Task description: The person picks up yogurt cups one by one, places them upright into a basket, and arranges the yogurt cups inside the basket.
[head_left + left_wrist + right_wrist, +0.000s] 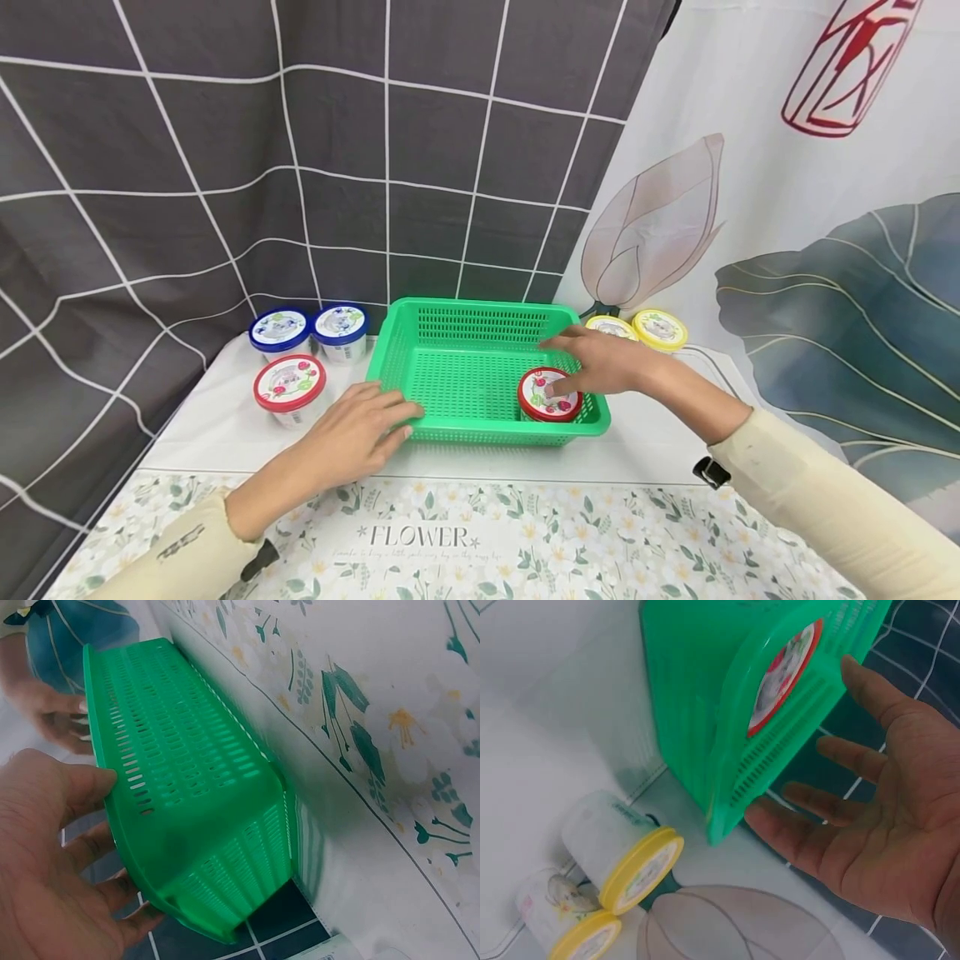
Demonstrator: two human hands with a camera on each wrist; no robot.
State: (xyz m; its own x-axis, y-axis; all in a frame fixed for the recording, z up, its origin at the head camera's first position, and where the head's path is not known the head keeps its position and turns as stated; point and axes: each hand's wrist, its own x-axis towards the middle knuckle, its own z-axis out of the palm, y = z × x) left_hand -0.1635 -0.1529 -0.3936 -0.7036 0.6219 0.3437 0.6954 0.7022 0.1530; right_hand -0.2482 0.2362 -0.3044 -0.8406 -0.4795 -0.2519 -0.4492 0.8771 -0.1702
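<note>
A tub with a red-rimmed lid (550, 394) stands upright inside the green plastic basket (465, 429), near its front right corner. My left hand (356, 433) grips the basket's rim at the front left corner, thumb and fingers on either side in the left wrist view. Over the basket's right end, my right hand (611, 362) has its fingers spread and holds nothing. Its thumb overlaps the red lid in the head view. From the right wrist, the palm and loose fingers (855, 757) show beside the basket rim, with part of the red lid (785, 679) visible.
Left of the basket stand two blue-lidded tubs (280, 329) and another red-lidded tub (290, 383). Two yellow-lidded tubs (660, 330) are behind my right forearm. A dark checked curtain (337, 125) hangs behind; a flowered cloth (465, 542) covers the table's front.
</note>
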